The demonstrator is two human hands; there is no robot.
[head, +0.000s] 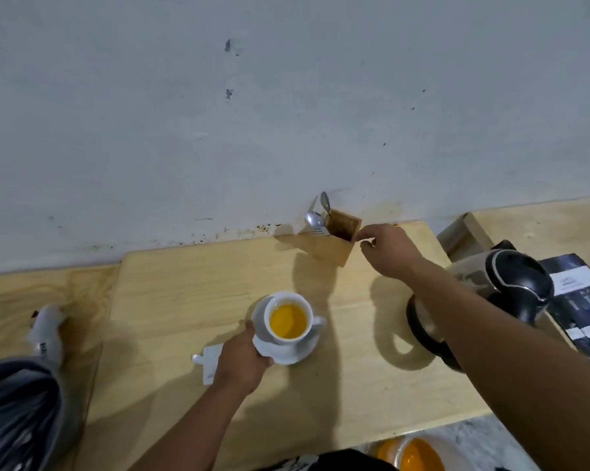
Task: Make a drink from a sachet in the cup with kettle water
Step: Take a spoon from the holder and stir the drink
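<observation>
A white cup (288,320) sits on a white saucer (287,348) just below the middle of the frame, on a pale wooden table (191,283). The cup holds an orange-yellow liquid (288,321), and its handle points to the right of the frame.

The left hand (242,362) comes up from the lower centre and grips the saucer at its lower-left rim, with the thumb on top of the rim and the fingers curled beneath. The cup lies just up and to the right of this hand, which does not touch it. Partly hidden under the same hand, to the left of the saucer, lies a torn white sachet (209,363) flat on the table.

The right hand (390,251) reaches to the upper right of the cup, well apart from it, beside the right edge of a square wooden utensil holder (337,239) that stands against the grey wall (287,96). Its thumb and forefinger are pinched close together at the holder's rim; whether they hold anything cannot be told. Two metal spoons (315,219) lean out of the holder's left side.

Under the right forearm, at the right of the frame, stands a glass kettle (511,287) with a black lid and base. A dark printed box (582,300) lies further right.
</observation>
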